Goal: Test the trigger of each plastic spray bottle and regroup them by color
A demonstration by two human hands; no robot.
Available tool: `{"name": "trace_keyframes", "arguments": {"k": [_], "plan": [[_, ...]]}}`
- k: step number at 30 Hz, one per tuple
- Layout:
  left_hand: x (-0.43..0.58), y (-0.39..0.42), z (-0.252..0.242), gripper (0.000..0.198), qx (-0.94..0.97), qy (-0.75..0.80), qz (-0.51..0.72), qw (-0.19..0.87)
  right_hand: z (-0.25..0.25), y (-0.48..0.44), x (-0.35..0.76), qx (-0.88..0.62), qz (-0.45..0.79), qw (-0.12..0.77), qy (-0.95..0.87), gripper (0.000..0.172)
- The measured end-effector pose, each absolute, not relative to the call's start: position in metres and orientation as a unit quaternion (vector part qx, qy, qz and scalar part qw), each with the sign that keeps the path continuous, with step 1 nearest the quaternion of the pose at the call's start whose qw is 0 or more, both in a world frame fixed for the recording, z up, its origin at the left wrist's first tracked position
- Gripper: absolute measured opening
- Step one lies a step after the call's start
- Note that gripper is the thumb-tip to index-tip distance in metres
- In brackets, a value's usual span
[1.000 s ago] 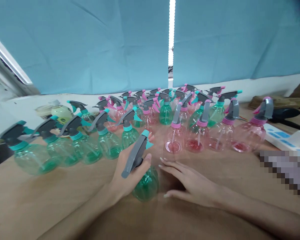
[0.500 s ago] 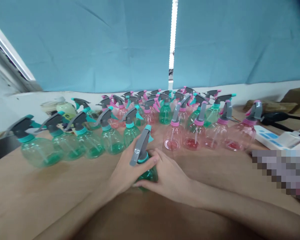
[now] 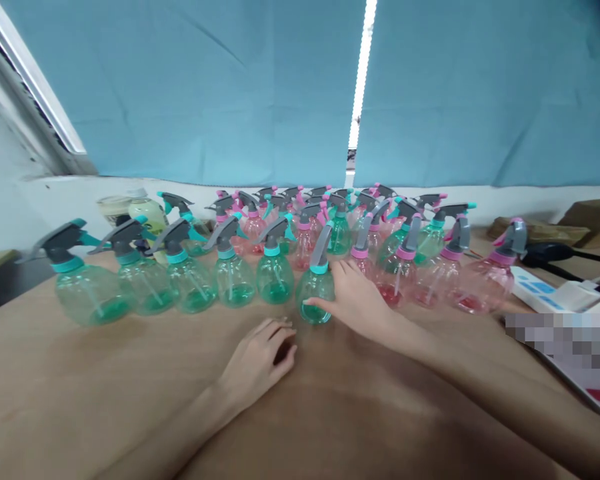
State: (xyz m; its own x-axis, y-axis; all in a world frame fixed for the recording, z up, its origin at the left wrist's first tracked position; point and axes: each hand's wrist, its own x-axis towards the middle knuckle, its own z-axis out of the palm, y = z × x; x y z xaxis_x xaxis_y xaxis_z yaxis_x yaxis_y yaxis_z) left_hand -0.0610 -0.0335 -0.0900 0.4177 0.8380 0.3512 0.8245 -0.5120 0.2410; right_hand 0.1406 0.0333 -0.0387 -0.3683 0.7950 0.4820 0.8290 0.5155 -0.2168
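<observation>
My right hand [image 3: 357, 300] is wrapped round the right side of a green spray bottle [image 3: 314, 287] with a turquoise collar and grey trigger head. Its thumb crosses the front of the bottle, and its other fingers are partly hidden behind. The bottle stands upright at the front of the group, between a row of green spray bottles [image 3: 235, 277] on the left and pink spray bottles [image 3: 437, 273] on the right. Below and left of it, my left hand [image 3: 260, 360] rests low over the wooden table [image 3: 130, 387], fingers loosely curved and thumb apart, holding nothing.
More pink and green spray bottles [image 3: 339, 230] crowd the back, before a blue curtain [image 3: 205, 100]. A white power strip [image 3: 535, 287] with black plugs lies at the right, near brown cardboard [image 3: 590, 217]. A pale yellow-green container [image 3: 147, 213] stands back left.
The green spray bottle has moved forward and slightly right, from between both hands to the row. My left hand has let go and lowered toward the table; my right hand still holds it.
</observation>
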Motion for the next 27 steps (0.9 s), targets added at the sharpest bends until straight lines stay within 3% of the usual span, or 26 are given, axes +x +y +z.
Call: {"name": "trace_keyframes", "arguments": {"k": [10, 23, 27], "plan": [[-0.058, -0.038, -0.096, 0.042, 0.857, 0.492, 0.155, -0.008, -0.030, 0.054, 0.129, -0.552, -0.046, 0.249, -0.795, 0.055], [-0.059, -0.035, -0.097, 0.043, 0.860, 0.495, 0.119, -0.032, -0.028, 0.047, 0.129, -0.559, -0.018, 0.246, -0.792, 0.074], [-0.058, -0.033, -0.097, 0.042, 0.858, 0.496, 0.130, -0.033, -0.026, 0.027, 0.158, -0.526, 0.019, 0.288, -0.800, 0.062]]}}
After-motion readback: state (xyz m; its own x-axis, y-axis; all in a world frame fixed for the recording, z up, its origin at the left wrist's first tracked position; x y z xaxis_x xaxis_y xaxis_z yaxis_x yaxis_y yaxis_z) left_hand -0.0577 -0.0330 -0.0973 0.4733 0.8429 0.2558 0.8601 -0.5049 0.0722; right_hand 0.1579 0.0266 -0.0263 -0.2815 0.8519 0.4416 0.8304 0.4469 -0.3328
